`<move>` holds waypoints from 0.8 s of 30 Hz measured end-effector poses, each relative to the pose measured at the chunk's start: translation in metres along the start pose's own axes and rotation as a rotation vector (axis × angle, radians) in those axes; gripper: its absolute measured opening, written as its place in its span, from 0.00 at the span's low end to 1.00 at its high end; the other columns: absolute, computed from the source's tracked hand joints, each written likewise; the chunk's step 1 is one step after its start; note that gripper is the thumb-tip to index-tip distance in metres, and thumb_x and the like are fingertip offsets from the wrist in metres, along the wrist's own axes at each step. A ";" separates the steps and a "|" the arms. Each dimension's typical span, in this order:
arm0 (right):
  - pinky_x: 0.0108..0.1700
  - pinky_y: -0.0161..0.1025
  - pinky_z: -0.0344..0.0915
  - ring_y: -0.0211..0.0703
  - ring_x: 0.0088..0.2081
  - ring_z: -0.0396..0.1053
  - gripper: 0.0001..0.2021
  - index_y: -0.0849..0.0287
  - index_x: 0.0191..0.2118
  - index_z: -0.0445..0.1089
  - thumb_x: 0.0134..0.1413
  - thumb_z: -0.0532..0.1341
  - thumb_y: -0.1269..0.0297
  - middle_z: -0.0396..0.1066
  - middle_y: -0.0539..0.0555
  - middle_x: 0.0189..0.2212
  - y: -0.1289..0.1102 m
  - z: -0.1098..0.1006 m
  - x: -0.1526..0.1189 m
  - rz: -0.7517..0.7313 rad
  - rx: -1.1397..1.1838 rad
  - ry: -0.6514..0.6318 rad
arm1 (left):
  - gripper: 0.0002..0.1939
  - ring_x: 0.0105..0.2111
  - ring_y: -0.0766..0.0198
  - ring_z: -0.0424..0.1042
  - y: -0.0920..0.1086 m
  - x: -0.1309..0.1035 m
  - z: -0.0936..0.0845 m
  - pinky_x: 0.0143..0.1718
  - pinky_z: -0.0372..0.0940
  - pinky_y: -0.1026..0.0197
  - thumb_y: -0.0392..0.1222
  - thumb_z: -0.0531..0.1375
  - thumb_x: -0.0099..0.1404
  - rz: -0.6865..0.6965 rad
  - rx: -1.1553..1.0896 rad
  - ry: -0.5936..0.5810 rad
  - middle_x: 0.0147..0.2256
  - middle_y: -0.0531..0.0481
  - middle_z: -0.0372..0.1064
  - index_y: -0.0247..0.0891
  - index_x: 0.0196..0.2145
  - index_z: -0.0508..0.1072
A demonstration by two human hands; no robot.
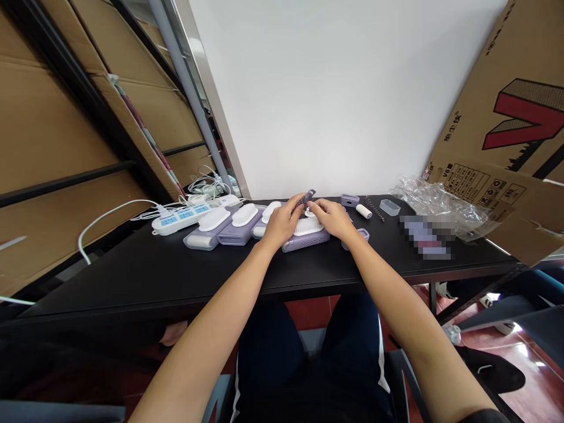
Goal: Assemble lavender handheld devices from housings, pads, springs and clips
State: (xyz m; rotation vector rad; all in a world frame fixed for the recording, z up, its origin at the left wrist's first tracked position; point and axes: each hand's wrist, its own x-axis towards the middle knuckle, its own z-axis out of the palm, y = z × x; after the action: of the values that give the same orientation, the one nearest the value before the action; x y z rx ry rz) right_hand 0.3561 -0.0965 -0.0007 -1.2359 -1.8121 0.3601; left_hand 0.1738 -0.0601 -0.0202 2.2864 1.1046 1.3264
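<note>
1. Lilac plastic marks the small part (306,198) pinched in the fingertips of the left hand (283,222), lifted just above the middle of the black worktop (145,270) towards its far side.
2. Right hand (331,218) is curled, its fingers meeting the same small part from the right; both hands are closed on it and touch each other.
3. Directly beneath the hands lies a lilac device with a white ribbed top (305,234).
4. To the left of it, three more lilac devices with white caps (229,229) lie side by side in a row.
5. Further left, a white power strip (183,217) with blue sockets rests near the far edge, its cables trailing off the worktop.
6. Right of the hands sit a small white roller (363,211), a clear cap (390,207) and a lilac piece (349,200).
7. Crumpled clear plastic wrap (434,202) lies at the far right, beside a leaning cardboard box (506,135).
</note>
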 end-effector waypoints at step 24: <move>0.38 0.36 0.57 0.42 0.34 0.68 0.16 0.54 0.39 0.74 0.67 0.54 0.50 0.74 0.49 0.31 -0.003 -0.005 0.000 0.077 -0.024 -0.029 | 0.21 0.43 0.58 0.81 0.000 0.001 0.000 0.48 0.71 0.59 0.45 0.55 0.73 -0.010 -0.039 -0.020 0.44 0.50 0.81 0.46 0.61 0.72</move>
State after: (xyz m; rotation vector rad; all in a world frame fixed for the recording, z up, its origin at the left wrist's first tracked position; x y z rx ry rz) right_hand 0.3581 -0.0996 0.0043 -1.3259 -1.8012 0.4025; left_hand 0.1739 -0.0598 -0.0196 2.2589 1.0733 1.3067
